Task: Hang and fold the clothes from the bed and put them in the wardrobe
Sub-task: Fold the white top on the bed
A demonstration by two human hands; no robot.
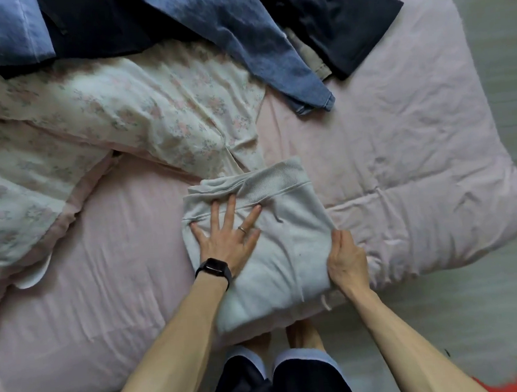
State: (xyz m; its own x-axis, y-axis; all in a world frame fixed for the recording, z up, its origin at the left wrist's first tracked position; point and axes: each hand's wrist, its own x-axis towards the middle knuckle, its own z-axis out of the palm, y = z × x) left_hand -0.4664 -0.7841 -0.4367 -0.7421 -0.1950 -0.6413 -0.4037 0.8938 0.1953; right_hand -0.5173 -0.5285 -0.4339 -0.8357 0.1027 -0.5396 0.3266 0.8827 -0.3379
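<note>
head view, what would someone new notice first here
The pale grey garment, folded at the near edge of the pink bed, draws the eye first: the left hand presses flat on it while the right hand grips its right edge. Behind, blue jeans and dark clothes lie spread across the far side, with a floral duvet bunched on the left.
</note>
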